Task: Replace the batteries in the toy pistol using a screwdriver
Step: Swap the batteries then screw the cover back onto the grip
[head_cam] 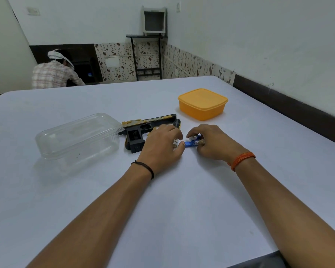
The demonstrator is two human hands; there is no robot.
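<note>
Centre frame: right hand [209, 142] fingers curled on glossy blue cylindrical batteries [194, 142]; left hand [162, 144] fingers curled on pale batteries [175, 142]. Black-and-gold plastic pistol [143, 130] beside.

Plain workroom; white table [85, 190]; tiled skirting [114, 60]; wall cooler [154, 20]

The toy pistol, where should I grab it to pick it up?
Grab the toy pistol by its black handle, the part pointing toward you. It lies flat on the table, so come from above and pinch the handle's two side edges with your fingers. Keep them off its open battery slot.
</note>
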